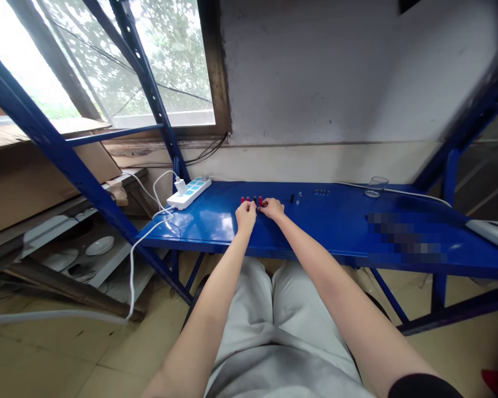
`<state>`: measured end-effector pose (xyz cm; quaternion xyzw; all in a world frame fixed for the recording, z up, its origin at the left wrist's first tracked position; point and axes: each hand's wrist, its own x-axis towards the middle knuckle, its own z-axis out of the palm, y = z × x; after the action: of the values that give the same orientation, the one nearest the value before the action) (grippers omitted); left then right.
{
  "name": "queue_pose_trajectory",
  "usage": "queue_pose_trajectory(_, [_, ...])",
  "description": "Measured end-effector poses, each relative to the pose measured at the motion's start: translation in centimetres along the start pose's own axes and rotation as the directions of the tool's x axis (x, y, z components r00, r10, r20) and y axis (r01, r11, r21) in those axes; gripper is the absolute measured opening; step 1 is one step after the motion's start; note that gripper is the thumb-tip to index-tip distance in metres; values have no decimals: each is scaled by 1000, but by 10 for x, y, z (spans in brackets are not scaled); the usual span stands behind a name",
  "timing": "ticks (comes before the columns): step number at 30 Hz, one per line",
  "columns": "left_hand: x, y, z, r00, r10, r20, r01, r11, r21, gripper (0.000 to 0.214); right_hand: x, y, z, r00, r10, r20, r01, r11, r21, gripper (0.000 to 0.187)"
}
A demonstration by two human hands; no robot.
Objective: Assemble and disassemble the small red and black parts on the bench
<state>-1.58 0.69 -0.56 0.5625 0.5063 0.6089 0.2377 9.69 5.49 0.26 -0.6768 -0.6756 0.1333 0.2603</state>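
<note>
On the blue table (pixel 207 224), several small upright pieces stand in a row just beyond my hands, among them a red piece (pixel 242 199) and a black piece (pixel 255 199). My left hand (pixel 245 215) is closed in a pinch right in front of the row; what its fingertips hold is too small to make out. Close by on the right, my right hand (pixel 273 209) has its fingers pinched together at the foot of another red piece (pixel 260 200). Whether it grips that piece or something smaller, I cannot tell. Right of it lies a small black part (pixel 292 198) beside tiny clear bits (pixel 297 202).
Several tiny metallic parts (pixel 321 192) lie farther right, before a clear glass (pixel 376 188). A white power strip (pixel 190 193) with a plugged-in cord sits at the left end. Blue frame posts (pixel 149 77) rise at both sides. A blurred-out dark object (pixel 402 237) lies at right.
</note>
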Motion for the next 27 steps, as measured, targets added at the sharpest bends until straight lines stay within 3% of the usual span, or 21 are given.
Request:
queue_pose_trajectory(12, [0,2,0,1000,-13,16,13,1000,2,28,-4,1,0,999,-1,-43,4,998,71,17])
queue_pose_trajectory(15, [-3,6,1,998,48,46,-46,998,-30,23,-15,3,-10,992,-91,-82,94,995,41,17])
queue_pose_trajectory(18, [-6,8,4,987,122,101,-116,991,-62,35,-33,8,-22,941,-318,-117,296,940,-171,17])
queue_pose_trajectory(21, [-6,6,6,970,125,207,-109,990,-87,31,-51,14,-29,888,-435,-145,380,875,-298,17])
queue_pose_trajectory(27, [0,2,8,930,18,368,92,956,-278,26,-66,24,-30,806,-406,-430,416,906,-76,25])
